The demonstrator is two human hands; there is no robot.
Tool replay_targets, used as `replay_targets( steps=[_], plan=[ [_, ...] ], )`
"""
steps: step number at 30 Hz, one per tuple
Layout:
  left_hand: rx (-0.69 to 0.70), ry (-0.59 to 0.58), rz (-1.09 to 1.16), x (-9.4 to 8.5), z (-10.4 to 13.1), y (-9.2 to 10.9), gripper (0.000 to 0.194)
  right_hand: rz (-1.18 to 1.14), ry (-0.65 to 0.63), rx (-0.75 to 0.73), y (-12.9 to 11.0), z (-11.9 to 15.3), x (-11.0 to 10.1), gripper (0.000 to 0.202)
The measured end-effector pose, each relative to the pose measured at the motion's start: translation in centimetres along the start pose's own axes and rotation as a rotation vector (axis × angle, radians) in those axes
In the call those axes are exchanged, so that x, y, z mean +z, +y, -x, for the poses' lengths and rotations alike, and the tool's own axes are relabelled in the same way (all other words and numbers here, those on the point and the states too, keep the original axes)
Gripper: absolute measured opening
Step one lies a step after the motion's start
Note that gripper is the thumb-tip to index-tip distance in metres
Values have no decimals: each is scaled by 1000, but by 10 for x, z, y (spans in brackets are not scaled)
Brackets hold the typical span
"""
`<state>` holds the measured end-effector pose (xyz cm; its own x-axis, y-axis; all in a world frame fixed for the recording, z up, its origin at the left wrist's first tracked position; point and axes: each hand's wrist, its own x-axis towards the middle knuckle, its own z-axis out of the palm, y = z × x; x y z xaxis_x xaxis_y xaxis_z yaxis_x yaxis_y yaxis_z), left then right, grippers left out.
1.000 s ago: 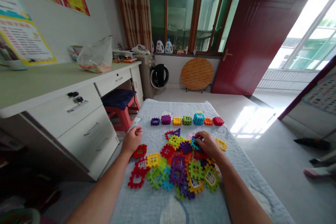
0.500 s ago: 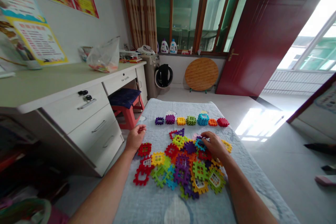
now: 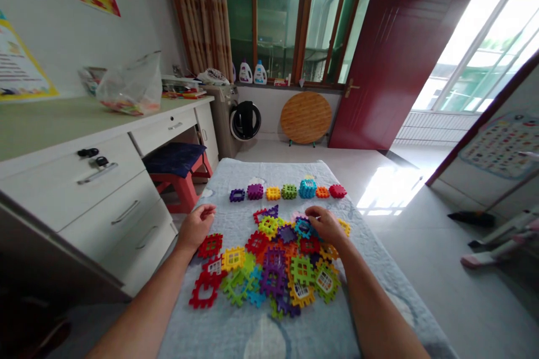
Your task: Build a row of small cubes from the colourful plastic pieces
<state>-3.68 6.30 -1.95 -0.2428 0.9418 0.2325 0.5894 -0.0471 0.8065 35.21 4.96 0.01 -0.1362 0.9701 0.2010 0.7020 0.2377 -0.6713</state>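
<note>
A loose pile of plastic lattice pieces lies on the cloth-covered table [image 3: 256,342], with a purple piece [image 3: 273,272], a green piece [image 3: 302,270] and a red frame [image 3: 204,290] among them. My right hand [image 3: 328,227] is at the pile's upper right, its fingers at a blue piece [image 3: 303,228]; whether they grip it is unclear. My left hand [image 3: 197,227] rests near the table's left edge, just above a red piece [image 3: 210,245], fingers curled together with nothing visible in them. Behind the pile runs a row of stacks, including purple [image 3: 255,192], blue [image 3: 307,188] and red [image 3: 337,191].
Left of the table are a desk with drawers [image 3: 105,196] and a red stool [image 3: 181,179] with a dark cushion. A washing machine [image 3: 223,118] and a round wooden board [image 3: 306,118] stand beyond, beside a dark red door [image 3: 400,50].
The view has turned to the right, so everything sits further left. My right hand remains at the blue piece, and my left hand stays near the left edge. The pieces look unchanged.
</note>
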Motion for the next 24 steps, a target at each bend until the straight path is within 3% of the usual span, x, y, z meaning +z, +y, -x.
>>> replay_targets(
  steps=[3, 7, 10, 13, 19, 24],
  plan=[
    [34, -4, -85, -3, 0, 11, 32, -3, 35, 13, 9, -2, 0, 25],
    [174, -15, -190, -3, 2, 44, 30, 22, 50, 2, 15, -4, 2, 26],
    [362, -235, -217, 10, 7, 76, 28, 28, 37, -12, 14, -4, 4, 24],
    [515, -428, -321, 34, 12, 103, 26, 36, 32, -20, 13, -3, 5, 23],
    [445, -482, -528, 82, 18, 124, 25, 42, 22, -15, 9, -2, 3, 21],
    [403, -489, -542, 93, 20, 121, 31, 57, 24, -26, 6, -2, 2, 20]
  ],
)
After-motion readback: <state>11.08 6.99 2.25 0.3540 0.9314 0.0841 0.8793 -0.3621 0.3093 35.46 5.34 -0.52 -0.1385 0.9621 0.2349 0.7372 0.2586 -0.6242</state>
